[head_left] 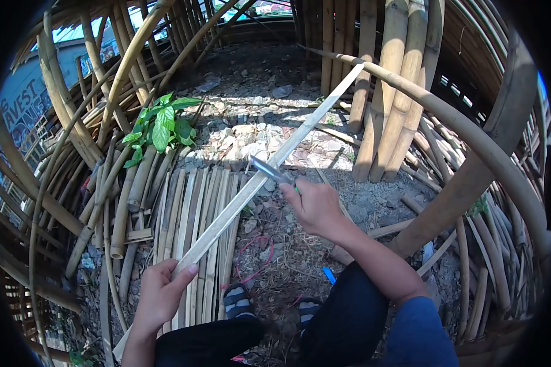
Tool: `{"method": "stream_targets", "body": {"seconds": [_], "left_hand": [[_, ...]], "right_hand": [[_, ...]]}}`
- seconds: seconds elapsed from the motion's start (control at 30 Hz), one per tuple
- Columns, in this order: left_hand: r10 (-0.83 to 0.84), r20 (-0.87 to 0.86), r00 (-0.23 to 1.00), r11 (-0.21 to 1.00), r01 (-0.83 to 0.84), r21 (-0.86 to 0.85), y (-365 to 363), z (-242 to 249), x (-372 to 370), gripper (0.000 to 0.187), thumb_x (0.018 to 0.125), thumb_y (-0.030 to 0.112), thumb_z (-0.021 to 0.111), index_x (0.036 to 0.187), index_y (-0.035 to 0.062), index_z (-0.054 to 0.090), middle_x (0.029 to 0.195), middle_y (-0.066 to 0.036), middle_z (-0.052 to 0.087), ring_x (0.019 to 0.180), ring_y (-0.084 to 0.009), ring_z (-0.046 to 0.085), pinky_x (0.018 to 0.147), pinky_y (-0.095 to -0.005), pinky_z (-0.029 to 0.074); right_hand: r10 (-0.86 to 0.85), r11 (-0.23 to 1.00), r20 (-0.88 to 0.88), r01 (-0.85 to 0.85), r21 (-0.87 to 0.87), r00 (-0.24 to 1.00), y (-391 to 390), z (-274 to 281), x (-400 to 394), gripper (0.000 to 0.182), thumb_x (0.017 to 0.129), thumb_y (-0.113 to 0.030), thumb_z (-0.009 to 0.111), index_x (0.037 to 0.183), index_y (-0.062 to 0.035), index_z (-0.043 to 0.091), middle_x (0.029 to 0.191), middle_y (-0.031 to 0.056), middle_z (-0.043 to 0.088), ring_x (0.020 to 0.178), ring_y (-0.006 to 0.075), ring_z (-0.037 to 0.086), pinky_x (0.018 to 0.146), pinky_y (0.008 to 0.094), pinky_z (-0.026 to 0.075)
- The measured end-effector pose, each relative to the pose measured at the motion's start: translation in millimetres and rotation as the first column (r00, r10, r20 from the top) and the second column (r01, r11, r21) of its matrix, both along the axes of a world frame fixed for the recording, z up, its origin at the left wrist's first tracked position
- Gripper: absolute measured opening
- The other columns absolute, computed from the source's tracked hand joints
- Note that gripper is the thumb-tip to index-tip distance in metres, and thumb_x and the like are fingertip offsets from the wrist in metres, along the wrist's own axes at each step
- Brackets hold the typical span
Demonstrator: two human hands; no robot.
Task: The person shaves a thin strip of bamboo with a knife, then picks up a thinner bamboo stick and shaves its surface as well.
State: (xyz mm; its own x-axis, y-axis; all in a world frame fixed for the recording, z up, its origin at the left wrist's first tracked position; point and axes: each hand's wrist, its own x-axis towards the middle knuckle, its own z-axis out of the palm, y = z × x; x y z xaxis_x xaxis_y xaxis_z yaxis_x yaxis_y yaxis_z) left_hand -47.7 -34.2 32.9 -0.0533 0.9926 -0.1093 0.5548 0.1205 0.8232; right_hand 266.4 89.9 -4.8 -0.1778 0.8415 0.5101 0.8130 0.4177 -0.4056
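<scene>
A long pale bamboo strip [226, 215] slants from the lower left up to a horizontal bamboo pole [410, 90], its far end right at the pole. My left hand [163, 287] is closed around the near part of the strip, thumb on top. In my right hand [315, 208] is a knife [269, 170], fingers wrapped round its handle, which they mostly hide. Its metal blade lies across the strip around mid-length and overlaps it in this view. Below the strip, several split bamboo slats [193, 183] lie side by side on the ground.
Upright bamboo posts [398, 92] stand beyond the pole, and a thick slanted post [453, 199] is at the right. Bamboo poles [125, 208] pile up on the left beside a leafy green plant [162, 125]. A blue object [329, 275] lies near my feet on rubble-strewn ground [245, 140].
</scene>
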Motion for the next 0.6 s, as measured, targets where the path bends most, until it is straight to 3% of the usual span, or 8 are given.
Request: {"method": "stream_targets", "body": {"seconds": [0.1, 0.23, 0.3, 0.33, 0.4, 0.47, 0.53, 0.6], "left_hand": [[0.02, -0.044, 0.999, 1.0, -0.02, -0.002, -7, 0, -5, 0.04, 0.093, 0.028, 0.071, 0.069, -0.0009, 0.059, 0.054, 0.005, 0.039, 0.054, -0.0043, 0.032, 0.047, -0.0298, 0.026], [0.029, -0.076, 0.997, 0.994, -0.037, -0.099, -5, 2, -5, 0.033, 0.096, 0.024, 0.066, 0.072, 0.003, 0.058, 0.063, 0.008, 0.046, 0.058, -0.0014, 0.035, 0.05, -0.0252, 0.026], [0.029, -0.074, 0.997, 0.996, -0.035, -0.082, -4, -1, -8, 0.033, 0.096, 0.024, 0.066, 0.072, 0.0031, 0.058, 0.063, 0.008, 0.046, 0.058, -0.0016, 0.035, 0.05, -0.0253, 0.026], [0.033, -0.069, 0.997, 0.998, -0.037, -0.06, -3, -3, -8, 0.034, 0.096, 0.025, 0.066, 0.071, 0.0032, 0.057, 0.063, 0.007, 0.046, 0.058, -0.0017, 0.035, 0.05, -0.0253, 0.026], [0.03, -0.047, 0.998, 0.997, -0.034, -0.071, -4, 0, -7, 0.033, 0.096, 0.024, 0.066, 0.072, 0.0029, 0.057, 0.063, 0.007, 0.047, 0.058, -0.0017, 0.036, 0.05, -0.0251, 0.026], [0.026, -0.032, 0.999, 0.996, -0.028, -0.09, -7, 0, -9, 0.033, 0.095, 0.024, 0.066, 0.072, 0.0025, 0.058, 0.062, 0.007, 0.047, 0.058, -0.0018, 0.036, 0.05, -0.0248, 0.026], [0.051, 0.075, 0.996, 0.998, -0.049, -0.027, -12, -3, -12, 0.039, 0.094, 0.025, 0.07, 0.067, -0.0006, 0.057, 0.054, 0.006, 0.043, 0.053, -0.0024, 0.033, 0.046, -0.0277, 0.024], [0.062, 0.048, 0.997, 0.998, -0.061, -0.031, -13, -4, -12, 0.038, 0.094, 0.024, 0.07, 0.068, -0.0006, 0.057, 0.055, 0.006, 0.043, 0.053, -0.0024, 0.033, 0.046, -0.0277, 0.024]], "right_hand": [[-0.176, 0.984, 0.023, 0.176, 0.006, 0.984, 29, 1, 38, 0.058, 0.102, -0.051, 0.043, 0.075, -0.0027, 0.062, 0.055, 0.0193, 0.059, 0.053, 0.0411, 0.061, 0.053, 0.052, 0.046], [-0.169, 0.985, 0.009, 0.169, -0.042, 0.986, 30, -16, 30, 0.06, 0.102, -0.053, 0.041, 0.076, -0.0025, 0.062, 0.058, 0.0212, 0.06, 0.056, 0.0426, 0.062, 0.055, 0.0532, 0.047], [-0.005, 0.999, -0.073, 0.003, -0.033, 0.997, 22, -20, 19, 0.063, 0.101, -0.054, 0.04, 0.073, -0.0025, 0.062, 0.06, 0.0221, 0.061, 0.058, 0.0433, 0.062, 0.057, 0.0536, 0.047], [-0.011, 0.999, -0.073, 0.009, -0.031, 0.997, 14, -18, 12, 0.063, 0.101, -0.054, 0.04, 0.073, -0.0025, 0.062, 0.06, 0.0221, 0.061, 0.058, 0.0433, 0.062, 0.057, 0.0536, 0.047], [0.113, 0.985, 0.024, -0.109, -0.133, 0.993, -2, -15, 0, 0.062, 0.101, -0.053, 0.042, 0.073, -0.0022, 0.063, 0.06, 0.0219, 0.061, 0.059, 0.0432, 0.063, 0.057, 0.0535, 0.047], [0.097, 0.989, 0.019, -0.094, -0.118, 0.995, 13, -15, 18, 0.06, 0.101, -0.052, 0.043, 0.075, -0.0021, 0.063, 0.06, 0.0216, 0.061, 0.059, 0.0431, 0.063, 0.057, 0.0536, 0.047], [-0.063, 0.997, 0.046, 0.065, -0.043, 0.997, 34, -11, 44, 0.059, 0.101, -0.052, 0.042, 0.079, -0.0017, 0.062, 0.061, 0.0214, 0.062, 0.06, 0.043, 0.064, 0.057, 0.0531, 0.048], [-0.124, 0.991, 0.029, 0.125, -0.04, 0.992, 41, -10, 54, 0.059, 0.101, -0.052, 0.042, 0.077, -0.0021, 0.062, 0.061, 0.0208, 0.062, 0.06, 0.0427, 0.064, 0.057, 0.0529, 0.048]]}}
